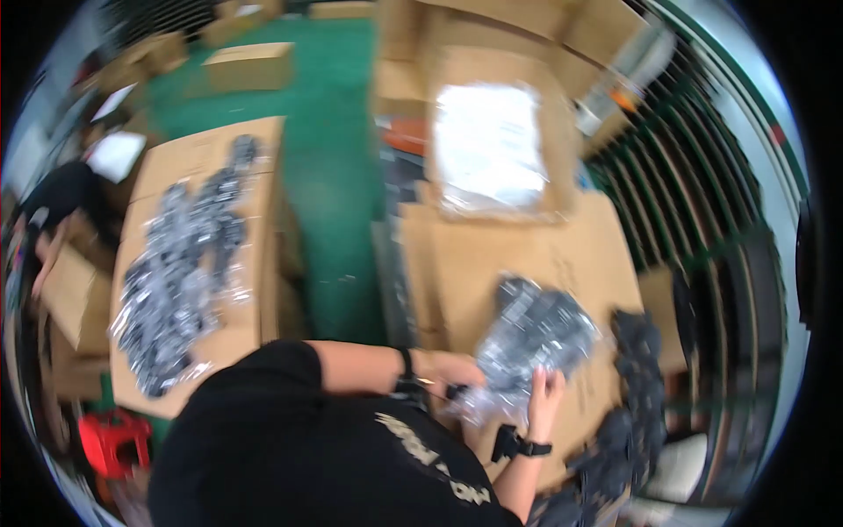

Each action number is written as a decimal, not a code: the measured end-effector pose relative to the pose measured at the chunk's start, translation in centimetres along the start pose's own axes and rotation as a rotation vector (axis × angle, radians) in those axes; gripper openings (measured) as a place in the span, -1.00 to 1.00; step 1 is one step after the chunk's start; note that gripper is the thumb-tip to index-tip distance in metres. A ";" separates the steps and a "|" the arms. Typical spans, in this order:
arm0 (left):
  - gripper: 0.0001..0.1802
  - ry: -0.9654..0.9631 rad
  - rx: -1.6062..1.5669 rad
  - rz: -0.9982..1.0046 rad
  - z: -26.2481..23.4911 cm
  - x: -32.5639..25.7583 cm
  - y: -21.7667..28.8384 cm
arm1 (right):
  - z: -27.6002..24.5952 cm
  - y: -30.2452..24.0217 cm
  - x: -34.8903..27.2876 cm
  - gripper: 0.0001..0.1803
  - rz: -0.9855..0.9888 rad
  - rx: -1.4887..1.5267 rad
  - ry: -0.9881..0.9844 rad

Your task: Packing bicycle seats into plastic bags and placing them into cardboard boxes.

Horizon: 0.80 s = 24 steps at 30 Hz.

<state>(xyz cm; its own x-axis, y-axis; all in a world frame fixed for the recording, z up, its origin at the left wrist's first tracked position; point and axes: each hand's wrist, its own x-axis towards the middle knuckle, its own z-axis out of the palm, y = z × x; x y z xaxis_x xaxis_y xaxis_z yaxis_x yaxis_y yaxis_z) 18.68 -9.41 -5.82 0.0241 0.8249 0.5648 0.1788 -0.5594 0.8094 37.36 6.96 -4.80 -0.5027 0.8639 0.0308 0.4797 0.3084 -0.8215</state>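
A clear plastic bag [536, 329] with a dark grey, soft-looking item inside lies on the cardboard surface [588, 237] in front of me. My left hand [457, 371] is closed at the bag's near left edge, its fingertips partly hidden by the crumpled film. From the right, my right hand [546, 395] grips the near edge of the same bag, thumb and fingers drawn together. Small dark parts show by both wrists, too blurred to name.
Beyond the bag stands an open carton [562, 176] with white plastic packages [490, 145]. Dark items [632, 378] line the right edge. Bagged dark items [180, 272] cover another cardboard-topped stack at left, near a red stool [114, 441] and another person [66, 202].
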 end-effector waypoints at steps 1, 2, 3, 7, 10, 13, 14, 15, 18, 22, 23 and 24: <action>-0.89 0.046 -0.356 -0.186 0.5 -0.3 -0.4 | 1.1 -3.4 -0.5 -0.59 0.007 -0.199 -0.030; -0.88 -0.028 -0.140 -0.192 1.6 -0.2 -2.7 | 2.1 -3.4 -0.1 -0.52 -0.046 -0.226 -0.020; -0.88 0.123 -0.731 -0.695 2.2 0.2 -3.5 | 2.4 -2.3 0.5 -0.45 -0.092 -0.256 -0.002; -0.82 -0.031 -0.423 -0.673 -0.6 -0.7 -4.5 | 3.5 0.5 2.4 -0.35 0.045 -0.241 -0.057; -0.83 -0.197 -0.188 -0.417 -3.8 1.4 2.1 | 3.7 0.2 1.6 -0.30 0.067 -0.210 -0.005; -0.38 -0.076 -1.069 -0.559 -0.1 2.1 -1.9 | 4.6 1.6 0.4 -0.38 -0.017 -0.317 0.101; -0.33 -0.007 -0.771 -0.670 -3.0 2.2 4.2 | 4.4 0.2 0.4 -0.41 0.061 -0.155 -0.018; -0.28 0.123 -0.811 -0.535 0.2 1.0 -1.1 | 4.9 -1.5 0.4 -0.45 0.107 0.007 -0.171; -0.22 0.070 -0.620 -0.578 0.3 -0.2 -0.9 | 4.6 -1.8 -1.9 -0.44 -0.001 0.173 -0.241; -0.24 0.049 -0.400 -0.511 -1.6 -2.0 1.3 | 7.1 -5.0 -4.5 -0.52 0.199 0.533 -0.117; -0.27 0.050 -0.416 -0.497 -2.1 -2.1 2.5 | 7.3 -4.9 -5.1 -0.54 0.222 0.513 -0.087; -0.28 0.023 -0.303 -0.398 -1.2 -3.9 -1.2 | 8.0 -7.1 -5.7 -0.54 0.225 0.379 -0.114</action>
<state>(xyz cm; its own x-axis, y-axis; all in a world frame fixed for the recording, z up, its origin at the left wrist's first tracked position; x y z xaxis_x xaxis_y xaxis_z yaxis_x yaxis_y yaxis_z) 17.15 -12.05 -8.80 -0.0105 0.9791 0.2033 -0.1237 -0.2031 0.9713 31.02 -3.35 -3.70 -0.5018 0.8371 -0.2179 0.2994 -0.0682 -0.9517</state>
